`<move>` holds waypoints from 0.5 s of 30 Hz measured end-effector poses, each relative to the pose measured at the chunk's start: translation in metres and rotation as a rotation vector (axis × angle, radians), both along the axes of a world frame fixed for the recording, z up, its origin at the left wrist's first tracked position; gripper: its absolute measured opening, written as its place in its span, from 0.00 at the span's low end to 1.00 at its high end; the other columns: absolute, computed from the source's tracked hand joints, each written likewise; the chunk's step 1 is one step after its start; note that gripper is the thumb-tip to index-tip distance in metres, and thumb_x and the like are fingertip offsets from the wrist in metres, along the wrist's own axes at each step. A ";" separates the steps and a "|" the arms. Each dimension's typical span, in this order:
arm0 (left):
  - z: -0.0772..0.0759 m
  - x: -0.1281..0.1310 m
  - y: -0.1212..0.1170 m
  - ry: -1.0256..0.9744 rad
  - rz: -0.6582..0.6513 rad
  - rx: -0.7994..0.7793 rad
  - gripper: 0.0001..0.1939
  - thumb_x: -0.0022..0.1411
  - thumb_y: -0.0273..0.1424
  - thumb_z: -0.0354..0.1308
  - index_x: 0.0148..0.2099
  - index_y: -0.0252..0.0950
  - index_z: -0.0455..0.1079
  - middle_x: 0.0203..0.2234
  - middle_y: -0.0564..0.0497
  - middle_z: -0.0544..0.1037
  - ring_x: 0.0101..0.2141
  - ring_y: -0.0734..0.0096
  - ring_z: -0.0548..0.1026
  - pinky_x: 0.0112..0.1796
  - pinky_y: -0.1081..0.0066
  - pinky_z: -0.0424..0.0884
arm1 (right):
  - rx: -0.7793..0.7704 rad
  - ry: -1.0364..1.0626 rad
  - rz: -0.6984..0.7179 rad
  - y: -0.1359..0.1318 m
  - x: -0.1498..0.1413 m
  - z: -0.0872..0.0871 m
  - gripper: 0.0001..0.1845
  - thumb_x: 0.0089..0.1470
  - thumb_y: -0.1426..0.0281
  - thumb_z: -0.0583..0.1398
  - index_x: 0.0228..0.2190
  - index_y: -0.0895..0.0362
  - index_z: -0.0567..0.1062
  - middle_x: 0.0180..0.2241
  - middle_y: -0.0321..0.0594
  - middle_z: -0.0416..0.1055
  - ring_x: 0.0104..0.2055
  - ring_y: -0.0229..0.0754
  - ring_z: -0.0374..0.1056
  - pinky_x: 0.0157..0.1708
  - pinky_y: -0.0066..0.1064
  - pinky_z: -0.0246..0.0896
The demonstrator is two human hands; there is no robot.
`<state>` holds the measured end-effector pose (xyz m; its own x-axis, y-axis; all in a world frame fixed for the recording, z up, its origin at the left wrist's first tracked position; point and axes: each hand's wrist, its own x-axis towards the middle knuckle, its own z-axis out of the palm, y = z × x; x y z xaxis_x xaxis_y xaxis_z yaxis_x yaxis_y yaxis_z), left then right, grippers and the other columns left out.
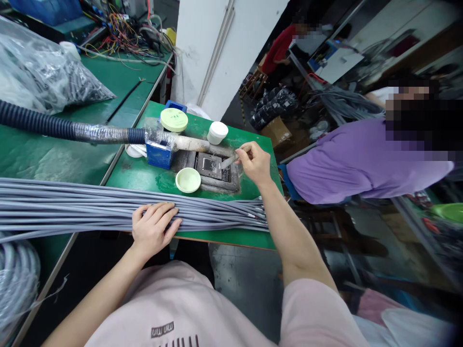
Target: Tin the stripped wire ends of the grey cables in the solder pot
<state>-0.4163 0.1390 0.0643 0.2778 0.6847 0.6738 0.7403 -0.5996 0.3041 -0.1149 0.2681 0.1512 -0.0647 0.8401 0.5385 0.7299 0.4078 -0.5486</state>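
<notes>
My left hand (155, 225) lies flat across a long bundle of grey cables (90, 205), fingers stretched out over them. The cable ends (255, 212), some with bare tips, lie towards the right edge of the green bench. Between thumb and fingers, my right hand (254, 163) pinches a flat, pale strip like a scraper (229, 161). Its lower end is over the grimy metal block of what looks like a solder pot (219, 178), beside a shiny square surface (210, 165). Whether the strip touches the metal I cannot tell.
A ribbed hose (39, 123) ends in a pale nozzle (191, 143) by the pot, near a blue block (159, 155). Around it stand a pale green dish (188, 180), a round tub (174, 119) and a white jar (217, 132). A person in purple (343, 159) sits to the right.
</notes>
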 end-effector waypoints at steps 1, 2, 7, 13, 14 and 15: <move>0.000 0.000 0.000 0.002 0.001 0.003 0.11 0.59 0.33 0.62 0.45 0.41 0.72 0.41 0.53 0.81 0.41 0.64 0.78 0.46 0.60 0.58 | -0.004 0.012 0.003 -0.002 -0.002 0.000 0.13 0.59 0.58 0.57 0.27 0.53 0.67 0.25 0.33 0.70 0.23 0.37 0.72 0.24 0.27 0.61; 0.000 0.000 0.000 0.004 0.002 0.005 0.11 0.59 0.34 0.62 0.45 0.41 0.72 0.41 0.53 0.81 0.41 0.64 0.78 0.46 0.60 0.58 | -0.010 0.019 0.008 -0.003 -0.005 0.000 0.13 0.59 0.58 0.56 0.28 0.53 0.67 0.25 0.33 0.70 0.24 0.38 0.72 0.24 0.27 0.61; 0.000 0.000 0.000 0.013 0.004 0.007 0.10 0.60 0.34 0.61 0.45 0.41 0.72 0.41 0.53 0.81 0.41 0.64 0.78 0.45 0.60 0.58 | -0.037 0.022 0.064 -0.003 -0.013 -0.006 0.11 0.58 0.59 0.57 0.29 0.53 0.68 0.23 0.31 0.69 0.24 0.38 0.72 0.24 0.28 0.61; 0.001 0.000 0.000 0.008 0.004 0.017 0.11 0.59 0.34 0.62 0.45 0.41 0.72 0.41 0.53 0.81 0.41 0.64 0.78 0.46 0.60 0.58 | -0.061 0.016 0.031 -0.005 0.002 -0.007 0.11 0.57 0.61 0.57 0.28 0.54 0.68 0.24 0.32 0.70 0.23 0.39 0.72 0.23 0.29 0.60; 0.001 0.000 0.000 0.006 0.003 0.018 0.11 0.59 0.34 0.62 0.45 0.40 0.72 0.41 0.53 0.81 0.41 0.64 0.78 0.46 0.60 0.58 | -0.060 0.014 0.014 -0.006 0.006 -0.005 0.11 0.57 0.61 0.57 0.28 0.54 0.68 0.24 0.33 0.70 0.23 0.38 0.72 0.23 0.28 0.61; 0.001 0.000 0.000 0.006 0.003 0.019 0.11 0.59 0.33 0.62 0.45 0.40 0.72 0.41 0.53 0.81 0.41 0.65 0.78 0.45 0.60 0.58 | -0.061 0.014 -0.003 -0.006 0.011 -0.003 0.11 0.57 0.61 0.57 0.28 0.54 0.68 0.24 0.32 0.69 0.23 0.38 0.72 0.23 0.28 0.61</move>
